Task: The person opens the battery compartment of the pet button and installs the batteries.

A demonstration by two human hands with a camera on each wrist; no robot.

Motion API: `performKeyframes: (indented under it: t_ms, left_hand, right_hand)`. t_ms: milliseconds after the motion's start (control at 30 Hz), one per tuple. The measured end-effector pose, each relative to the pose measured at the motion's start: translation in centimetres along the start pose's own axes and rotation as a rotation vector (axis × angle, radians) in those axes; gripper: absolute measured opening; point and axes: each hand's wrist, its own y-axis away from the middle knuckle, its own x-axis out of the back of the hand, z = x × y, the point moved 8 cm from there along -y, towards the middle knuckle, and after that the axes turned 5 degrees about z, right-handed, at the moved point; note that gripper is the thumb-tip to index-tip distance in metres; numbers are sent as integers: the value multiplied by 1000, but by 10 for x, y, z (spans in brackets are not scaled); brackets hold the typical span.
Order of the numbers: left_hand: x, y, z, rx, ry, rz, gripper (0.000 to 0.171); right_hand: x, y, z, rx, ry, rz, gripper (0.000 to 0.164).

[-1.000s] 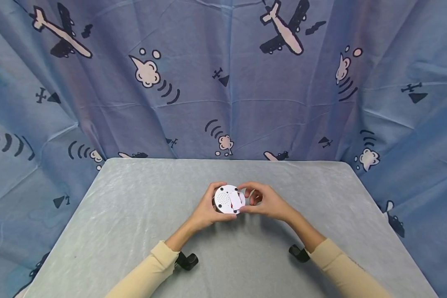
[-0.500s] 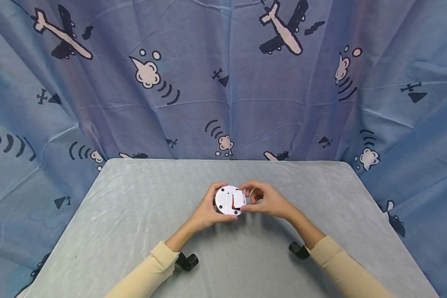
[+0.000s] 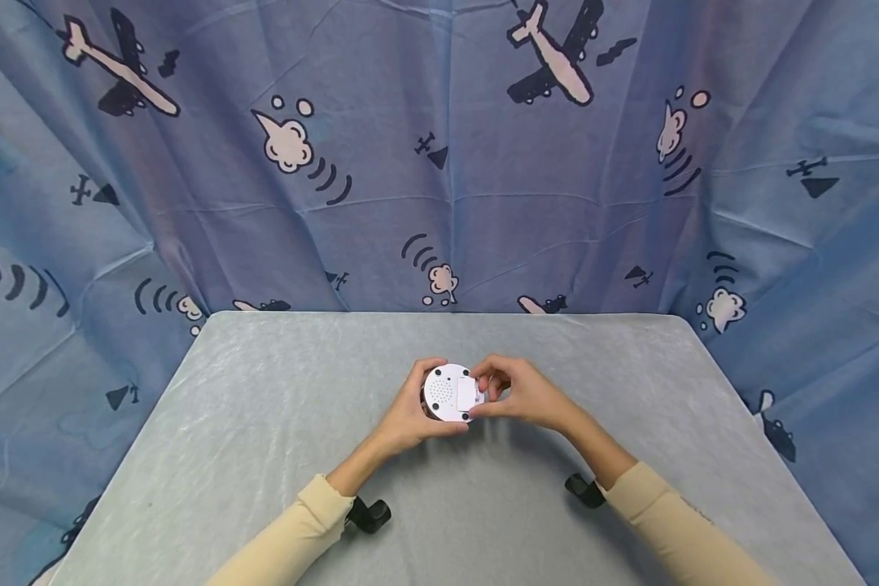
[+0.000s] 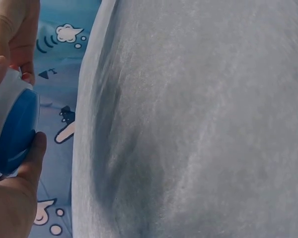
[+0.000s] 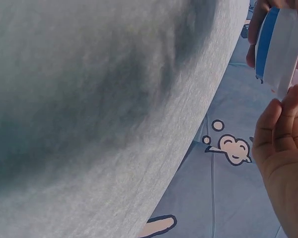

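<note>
A small round white device (image 3: pixel 440 392) with speaker holes and dark rubber feet is held above the table, its underside facing the head camera. My left hand (image 3: pixel 404 415) grips its left side, thumb below and fingers above. On the device's right part lies a white battery cover (image 3: pixel 466 395), flat over its compartment. My right hand (image 3: pixel 525 395) pinches the cover at its right edge, thumb low and index finger high, other fingers curled. The left wrist view shows the device's blue face (image 4: pixel 21 130). In the right wrist view, right fingertips (image 5: pixel 294 94) are at the device's edge.
A grey cloth-covered table (image 3: pixel 300 366) spreads beneath both hands. Behind and beside it hangs a blue curtain (image 3: pixel 381 163) printed with planes and clouds. Black wrist cameras (image 3: pixel 369 515) sit under both cream sleeves (image 3: pixel 286 529).
The battery cover was tilted and shifted, with red showing in the compartment beneath; now it lies flat over it. My right fingers moved slightly with it. The left hand has kept its grip.
</note>
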Motion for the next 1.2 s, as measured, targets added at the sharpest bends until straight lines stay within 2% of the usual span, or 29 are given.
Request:
performKeyframes:
  t_ms: [233,433,567,867,1200]
  left_hand:
    - [2,-1,-2,0,-14,16,94]
    - [2,-1,-2,13,-9,9,94]
    - [0,0,0,15,1,-7,95]
    - [-1,2,0,21,35,-17,96]
    - [3,2,0,16,52,-1,94]
  right_hand:
    - [-1,-5,-1,-6,22,0,44]
    - [0,-6,3,-42,4,26,51]
    - [-1,-5,10,-61,-70,25,53]
    - [-7,-2,21,-130,-310,-86,56]
    - [-7,1,22,-163,-366,-101,39]
